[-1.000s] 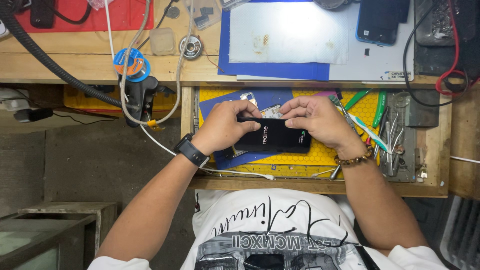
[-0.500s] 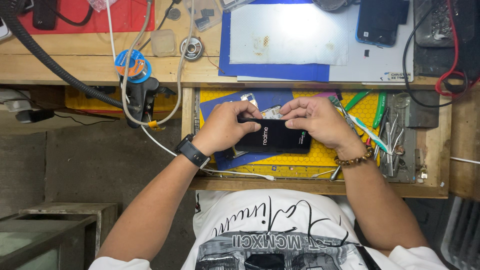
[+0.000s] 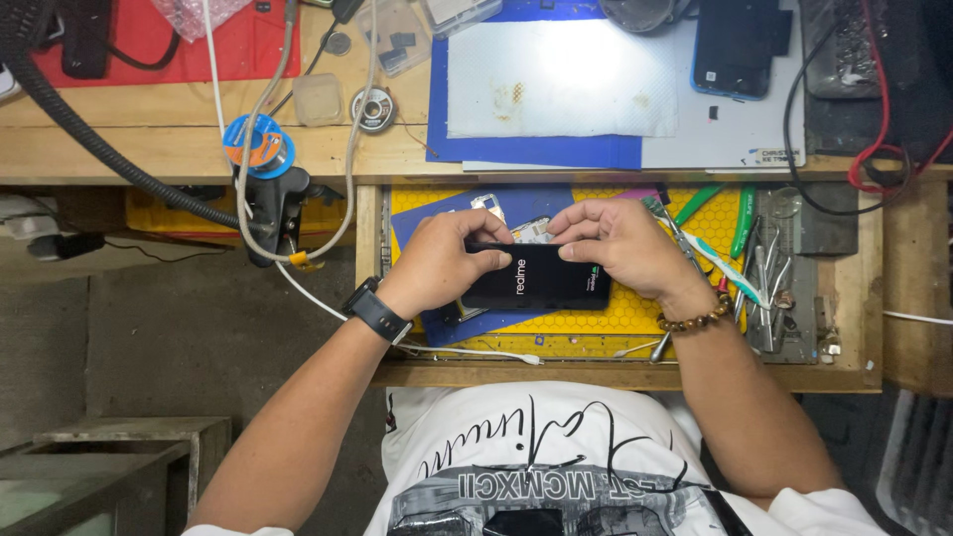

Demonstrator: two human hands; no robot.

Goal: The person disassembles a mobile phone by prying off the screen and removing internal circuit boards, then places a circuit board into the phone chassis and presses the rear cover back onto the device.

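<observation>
A black smartphone (image 3: 541, 281) lies back-up, held over a yellow honeycomb mat (image 3: 635, 308) in an open wooden drawer (image 3: 615, 375). My left hand (image 3: 437, 263), with a black watch on the wrist, grips the phone's left end. Fingers of my right hand (image 3: 620, 243), which wears a bead bracelet, press along its top right edge. Under the phone a phone frame part (image 3: 531, 228) peeks out, lying on a blue sheet (image 3: 427, 223).
Screwdrivers, tweezers and other tools (image 3: 754, 263) fill the drawer's right side. On the wooden bench above lie a white mat on blue sheets (image 3: 561, 79), another phone (image 3: 733, 50), a solder reel (image 3: 375, 107), a red mat (image 3: 189, 45) and cables. A black hose (image 3: 89, 129) runs at the left.
The phone has shifted slightly and both hands have adjusted their hold on its ends; my fingers now press along its upper edge. The rest is unchanged.
</observation>
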